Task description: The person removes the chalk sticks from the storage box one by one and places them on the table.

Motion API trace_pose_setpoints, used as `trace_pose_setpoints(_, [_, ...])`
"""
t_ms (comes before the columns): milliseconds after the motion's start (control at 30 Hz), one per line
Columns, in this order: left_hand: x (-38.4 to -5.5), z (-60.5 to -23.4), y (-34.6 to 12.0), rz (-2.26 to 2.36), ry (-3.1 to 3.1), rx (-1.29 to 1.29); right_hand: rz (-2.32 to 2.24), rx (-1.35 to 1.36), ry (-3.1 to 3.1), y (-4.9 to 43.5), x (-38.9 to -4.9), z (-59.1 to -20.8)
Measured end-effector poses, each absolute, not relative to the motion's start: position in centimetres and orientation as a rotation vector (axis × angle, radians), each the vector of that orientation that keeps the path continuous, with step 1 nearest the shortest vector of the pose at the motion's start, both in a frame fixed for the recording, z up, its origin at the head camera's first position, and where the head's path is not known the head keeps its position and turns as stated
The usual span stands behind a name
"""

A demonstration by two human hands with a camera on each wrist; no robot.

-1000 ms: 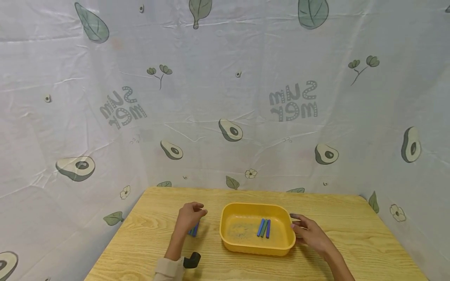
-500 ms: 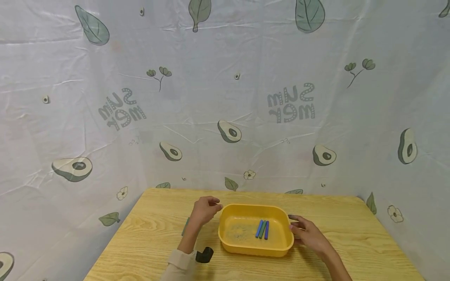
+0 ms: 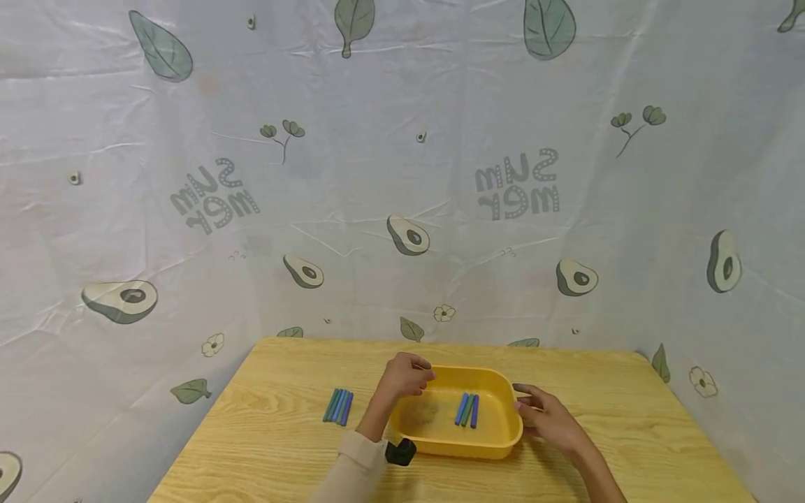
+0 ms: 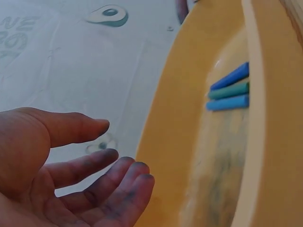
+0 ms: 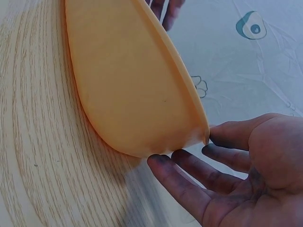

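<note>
A yellow plastic tub (image 3: 462,447) stands on the table with three chalk sticks (image 3: 467,410) in it, light blue, green and dark blue. My left hand (image 3: 404,375) is over the tub's far left rim, its fingers loosely bent and nothing between them; the fingertips look smudged in the left wrist view. At the tub's right end, my right hand (image 3: 546,417) holds the rim between thumb and index finger, the other fingertips against the outer wall. Left of the tub, several more chalk sticks (image 3: 338,406) in green, blue and purple lie side by side.
The wooden table (image 3: 264,433) runs back to a pale printed curtain (image 3: 352,279) with avocado and leaf patterns, which also hangs on both sides. Dusty grey smudges (image 4: 220,184) mark the tub's floor.
My left hand has moved right, from above the row of chalk sticks to over the tub's left rim, uncovering the row. The right hand keeps its place at the tub's right end.
</note>
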State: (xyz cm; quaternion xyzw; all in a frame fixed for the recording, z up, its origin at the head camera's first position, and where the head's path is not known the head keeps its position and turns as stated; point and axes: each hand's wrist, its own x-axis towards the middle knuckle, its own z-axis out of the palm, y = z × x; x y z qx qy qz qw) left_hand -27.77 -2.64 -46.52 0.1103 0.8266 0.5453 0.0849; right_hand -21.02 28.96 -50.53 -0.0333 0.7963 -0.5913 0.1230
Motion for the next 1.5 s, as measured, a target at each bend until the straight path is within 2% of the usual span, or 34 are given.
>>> trace_pose_setpoints(300, [-28.1,-47.6,0.6,1.563,2.429,0.233,-1.728,-0.101,2.334,28.8,-21.2,-50.4])
trace_pose_setpoints(967, [-28.3,-49.9,4.3,1.479,2.454,0.052,-1.732,-0.108,2.348,28.9,-21.3,-50.4])
trace_pose_setpoints(1500, [-28.9,-50.8,5.9,1.300,2.681,0.166,-1.722,-0.098,2.341,29.3,-22.3,-50.5])
